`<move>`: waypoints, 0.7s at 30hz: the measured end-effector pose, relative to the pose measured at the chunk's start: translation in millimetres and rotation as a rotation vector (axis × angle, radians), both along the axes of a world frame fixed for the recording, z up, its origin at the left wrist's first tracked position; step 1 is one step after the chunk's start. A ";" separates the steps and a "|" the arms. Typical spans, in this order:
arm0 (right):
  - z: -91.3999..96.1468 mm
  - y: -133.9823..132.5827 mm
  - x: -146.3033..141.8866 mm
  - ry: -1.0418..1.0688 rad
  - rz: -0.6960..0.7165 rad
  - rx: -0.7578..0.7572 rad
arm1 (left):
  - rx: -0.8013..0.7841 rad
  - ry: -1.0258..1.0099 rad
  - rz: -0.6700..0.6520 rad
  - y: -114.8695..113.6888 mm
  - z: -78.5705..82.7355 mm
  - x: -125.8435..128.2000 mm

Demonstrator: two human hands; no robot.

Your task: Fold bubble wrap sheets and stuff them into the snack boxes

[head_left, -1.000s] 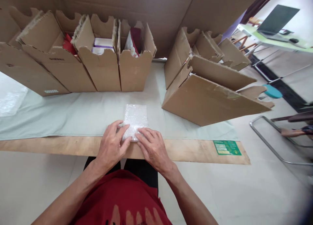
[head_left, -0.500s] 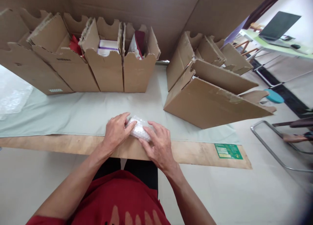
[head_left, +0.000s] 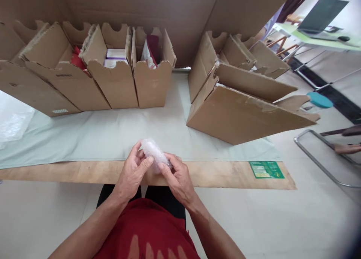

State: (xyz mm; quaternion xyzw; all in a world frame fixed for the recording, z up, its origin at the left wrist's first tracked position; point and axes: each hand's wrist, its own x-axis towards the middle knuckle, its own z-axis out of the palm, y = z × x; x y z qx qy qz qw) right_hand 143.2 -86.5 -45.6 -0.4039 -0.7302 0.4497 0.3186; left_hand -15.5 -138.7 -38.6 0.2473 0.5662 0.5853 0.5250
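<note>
A small roll of bubble wrap [head_left: 153, 151] is held between my two hands over the front edge of the table. My left hand [head_left: 134, 169] grips its left side, thumb on top and fingers behind. On the right end, my right hand [head_left: 177, 176] closes with the thumb pressed on the near face. Whatever the clear wrap encloses cannot be made out. Beneath it lie the pale green cloth [head_left: 113, 138] and the bare wooden table edge [head_left: 220, 173].
Cardboard bins [head_left: 149, 86] stand in a row at the back left, some holding purple-edged boxes [head_left: 116, 55] and red items [head_left: 78, 59]. More bins [head_left: 248, 116] stand at right. Loose bubble wrap [head_left: 14, 120] lies far left. A green label [head_left: 266, 170] marks the wooden edge.
Both hands have lifted the bubble-wrapped roll off the cloth and tilted it, drawing it slightly toward me. The camera view has shifted a little.
</note>
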 end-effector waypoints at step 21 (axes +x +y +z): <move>137.1 59.6 150.1 -0.112 -0.194 0.219 | 0.870 1.299 -0.258 70.6 67.5 46.9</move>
